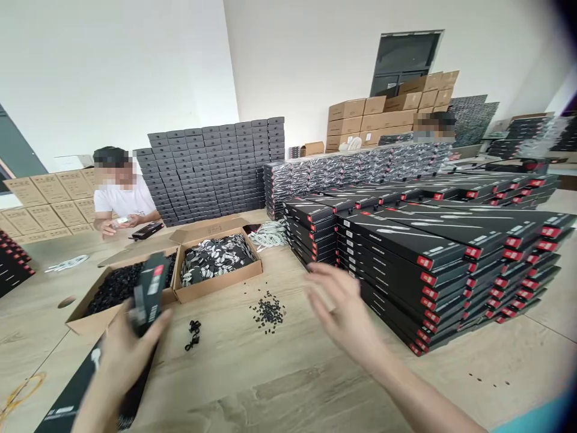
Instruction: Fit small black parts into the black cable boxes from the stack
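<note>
My left hand (pixel 124 361) is at the lower left, blurred by motion, and shut on a long black retail box (pixel 148 294) with a red label. A white picture of earphones shows on the box's lower part. My right hand (pixel 347 313) hangs open above the wooden table (pixel 288 385), its fingers spread and holding nothing. It is nearest the front corner of a large stack of black boxes with red labels (pixel 428 258). A small heap of black rubber bits (pixel 268 313) lies on the table to the left of my right hand.
Open cardboard boxes hold black bits (pixel 121 288) and black-and-white packets (pixel 216 258). A small black cable (pixel 193 334) and white cables (pixel 268 234) lie nearby. A co-worker (pixel 124 192) sits across the table, handling a small white item. Stacked cartons and dark boxes stand behind.
</note>
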The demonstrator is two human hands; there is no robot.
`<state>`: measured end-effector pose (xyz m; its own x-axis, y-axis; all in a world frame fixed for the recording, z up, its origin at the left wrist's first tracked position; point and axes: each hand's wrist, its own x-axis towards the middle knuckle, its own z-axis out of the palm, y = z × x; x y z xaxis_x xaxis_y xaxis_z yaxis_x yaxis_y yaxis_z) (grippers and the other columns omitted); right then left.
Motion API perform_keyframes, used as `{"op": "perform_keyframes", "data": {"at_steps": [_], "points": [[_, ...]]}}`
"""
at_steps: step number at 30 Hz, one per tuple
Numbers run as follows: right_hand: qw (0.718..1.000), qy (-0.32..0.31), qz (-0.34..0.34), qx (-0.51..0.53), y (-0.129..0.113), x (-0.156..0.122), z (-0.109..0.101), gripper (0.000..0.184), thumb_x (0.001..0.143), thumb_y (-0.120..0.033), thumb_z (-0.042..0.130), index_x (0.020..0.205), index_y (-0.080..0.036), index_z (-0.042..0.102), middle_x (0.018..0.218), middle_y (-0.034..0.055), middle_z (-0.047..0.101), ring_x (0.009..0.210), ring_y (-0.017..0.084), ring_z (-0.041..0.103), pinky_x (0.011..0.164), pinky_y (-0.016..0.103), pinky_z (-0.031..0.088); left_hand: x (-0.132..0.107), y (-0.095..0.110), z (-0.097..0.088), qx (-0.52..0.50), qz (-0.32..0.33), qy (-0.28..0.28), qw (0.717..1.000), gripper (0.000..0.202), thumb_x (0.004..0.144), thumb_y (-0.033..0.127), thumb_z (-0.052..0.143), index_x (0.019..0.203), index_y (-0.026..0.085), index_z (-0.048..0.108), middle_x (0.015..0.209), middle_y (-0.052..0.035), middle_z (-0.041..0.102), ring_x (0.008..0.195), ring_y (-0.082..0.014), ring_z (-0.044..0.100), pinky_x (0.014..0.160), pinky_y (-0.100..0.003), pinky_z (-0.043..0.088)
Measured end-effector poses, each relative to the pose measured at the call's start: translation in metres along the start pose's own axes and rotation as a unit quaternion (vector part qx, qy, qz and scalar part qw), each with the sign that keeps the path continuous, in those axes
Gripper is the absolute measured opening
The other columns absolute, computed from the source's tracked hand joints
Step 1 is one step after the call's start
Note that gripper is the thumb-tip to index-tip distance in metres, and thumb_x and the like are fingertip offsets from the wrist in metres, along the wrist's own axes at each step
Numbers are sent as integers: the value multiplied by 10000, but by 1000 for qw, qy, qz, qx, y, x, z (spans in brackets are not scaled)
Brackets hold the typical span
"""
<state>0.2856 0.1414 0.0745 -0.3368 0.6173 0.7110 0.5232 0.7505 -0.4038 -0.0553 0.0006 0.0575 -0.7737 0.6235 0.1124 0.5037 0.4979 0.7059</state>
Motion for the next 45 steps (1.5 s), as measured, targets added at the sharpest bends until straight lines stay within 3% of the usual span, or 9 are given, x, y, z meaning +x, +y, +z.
{"op": "perform_keyframes", "data": {"at_steps": [2, 4, 7, 10, 16, 24, 32, 38, 45], "points": [[980, -92, 41, 171, -13, -6, 35, 246, 914, -287, 504, 1148, -271, 579, 1139, 77, 597, 968, 228, 605, 892, 413, 465, -22, 32, 21, -240, 27, -239, 940, 706, 764, 620, 564, 1328, 219, 431, 1240, -55, 609, 1106, -296, 580, 846, -375, 485], [942, -123, 106, 294, -20, -10, 65, 369, 912, -337, 519, 1272, -284, 459, 1197, 74, 543, 834, 176, 609, 791, 362, 511, -41, 48, 49, -353, -68, -450, 817, 683, 732, 646, 584, 1184, 134, 572, 1134, -171, 650, 833, -261, 663, 630, -330, 516], [885, -131, 176, 410, -18, -12, 90, 474, 891, -405, 556, 1315, -310, 367, 1216, 57, 486, 765, 134, 562, 683, 299, 512, -57, 44, 87, -455, -85, -536, 706, 544, 711, 514, 701, 1090, 133, 621, 1058, -157, 657, 846, -239, 646, 644, -324, 528], [845, -144, 215, 468, -9, -11, 96, 398, 859, -469, 586, 1187, -283, 461, 1048, 22, 489, 738, 129, 531, 594, 248, 470, -60, 31, 106, -467, -93, -566, 673, 500, 695, 442, 750, 1090, 163, 623, 1015, -119, 643, 876, -230, 628, 669, -336, 532], [873, -89, 258, 404, -8, -10, 92, 426, 803, -488, 646, 613, -208, 387, 671, -40, 372, 628, 123, 382, 569, 248, 350, -66, 41, 109, -387, -55, -522, 758, 622, 549, 441, 853, 1066, 169, 639, 869, -51, 603, 731, -154, 565, 587, -240, 425], [909, -18, 253, 331, -4, -19, 101, 332, 772, -460, 685, 652, -200, 515, 760, -6, 472, 688, 150, 450, 626, 277, 383, -87, 58, 113, -378, -53, -472, 795, 525, 689, 560, 719, 976, 122, 678, 758, -33, 638, 678, -144, 551, 615, -246, 410], [809, -39, 396, 433, -9, -34, 110, 716, 763, -545, 677, 1345, -285, 352, 1209, 58, 579, 872, 189, 625, 764, 317, 514, -86, 62, 121, -473, -118, -428, 761, 510, 704, 519, 727, 1007, 110, 706, 841, -113, 746, 740, -232, 686, 720, -331, 516], [741, -170, 402, 511, -15, -30, 103, 530, 820, -630, 543, 1041, -171, 689, 1042, 102, 708, 954, 265, 637, 893, 397, 490, -83, 57, 134, -469, -77, -344, 810, 432, 671, 522, 746, 812, 113, 738, 694, -77, 729, 614, -199, 650, 584, -289, 505], [751, -261, 371, 480, -15, -41, 110, 450, 805, -597, 590, 814, -160, 698, 784, 57, 703, 791, 234, 633, 746, 353, 498, -65, 50, 129, -478, -50, -216, 850, 421, 713, 540, 696, 750, 121, 725, 689, -54, 721, 637, -168, 626, 600, -259, 513]]}}
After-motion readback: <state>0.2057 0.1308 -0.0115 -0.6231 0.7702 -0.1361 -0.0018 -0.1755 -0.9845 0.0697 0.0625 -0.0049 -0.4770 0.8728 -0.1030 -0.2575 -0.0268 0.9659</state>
